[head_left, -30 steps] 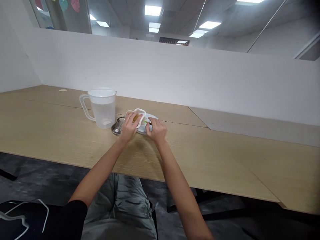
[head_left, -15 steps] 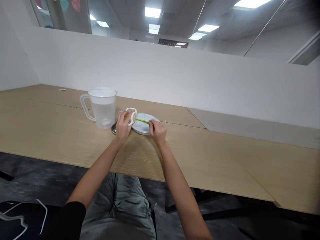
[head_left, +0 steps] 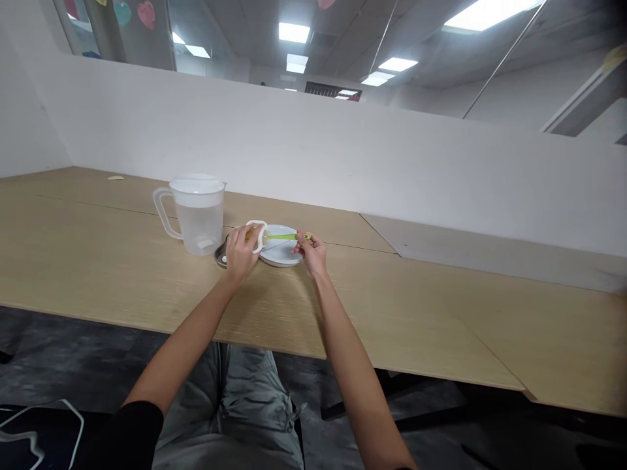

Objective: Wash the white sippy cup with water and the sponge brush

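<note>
My left hand (head_left: 241,253) is shut around a white looped handle (head_left: 259,236), with a yellowish part showing at its left side. A thin green rod (head_left: 283,236) runs from that handle to my right hand (head_left: 309,252), whose fingertips pinch the rod's yellow-green far end. Both hands hover over a white round plate (head_left: 280,254), and the rod passes above it. Just left of my left hand lies a dark metal dish or lid (head_left: 220,256), mostly hidden by that hand.
A clear plastic measuring jug (head_left: 198,222) with some water stands left of the hands on a light wooden table (head_left: 392,307). A low white partition (head_left: 313,150) runs behind the table. A small beige scrap (head_left: 115,177) lies far back left.
My hands have moved apart. The right hand has shifted right, and more of the green rod now shows between the hands, with the rod lying more level across the plate.
</note>
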A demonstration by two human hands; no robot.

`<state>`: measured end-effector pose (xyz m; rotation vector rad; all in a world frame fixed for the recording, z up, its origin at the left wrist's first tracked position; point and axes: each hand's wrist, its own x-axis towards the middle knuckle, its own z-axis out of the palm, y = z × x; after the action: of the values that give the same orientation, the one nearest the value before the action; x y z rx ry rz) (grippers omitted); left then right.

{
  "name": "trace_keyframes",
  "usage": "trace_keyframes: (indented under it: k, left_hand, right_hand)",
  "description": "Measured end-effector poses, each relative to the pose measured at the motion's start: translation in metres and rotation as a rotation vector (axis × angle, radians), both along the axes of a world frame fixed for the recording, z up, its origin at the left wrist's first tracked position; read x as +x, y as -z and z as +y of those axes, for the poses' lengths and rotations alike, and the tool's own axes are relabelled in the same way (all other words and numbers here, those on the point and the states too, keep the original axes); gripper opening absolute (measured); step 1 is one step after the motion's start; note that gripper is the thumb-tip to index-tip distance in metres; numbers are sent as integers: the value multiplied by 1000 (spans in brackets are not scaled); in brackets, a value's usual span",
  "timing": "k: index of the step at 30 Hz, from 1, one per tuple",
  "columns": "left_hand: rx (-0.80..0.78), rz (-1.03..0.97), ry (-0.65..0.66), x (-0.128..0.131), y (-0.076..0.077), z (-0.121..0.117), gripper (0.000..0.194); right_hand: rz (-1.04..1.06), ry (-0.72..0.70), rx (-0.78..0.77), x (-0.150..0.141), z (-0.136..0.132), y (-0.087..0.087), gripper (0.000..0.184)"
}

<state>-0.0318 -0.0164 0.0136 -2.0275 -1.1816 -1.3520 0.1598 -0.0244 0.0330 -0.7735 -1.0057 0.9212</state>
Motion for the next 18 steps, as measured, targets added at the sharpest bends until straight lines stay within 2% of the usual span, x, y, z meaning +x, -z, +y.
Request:
trace_keyframes:
  k: [2, 4, 9, 18]
  left_hand:
    - [11, 20, 10, 2, 1, -2, 41]
    - [15, 13, 19, 3, 1, -2, 40]
    - [-11, -32, 6, 1, -2, -2, 42]
    - [25, 48, 15, 1, -5, -2, 43]
  right_hand:
    - [40, -85, -3, -4, -5, -4, 43]
    - [100, -95, -20, -6, -8, -7, 38]
    - [250, 44, -72, 2, -4, -8, 40]
    - [430, 242, -61, 28, 4, -5, 45]
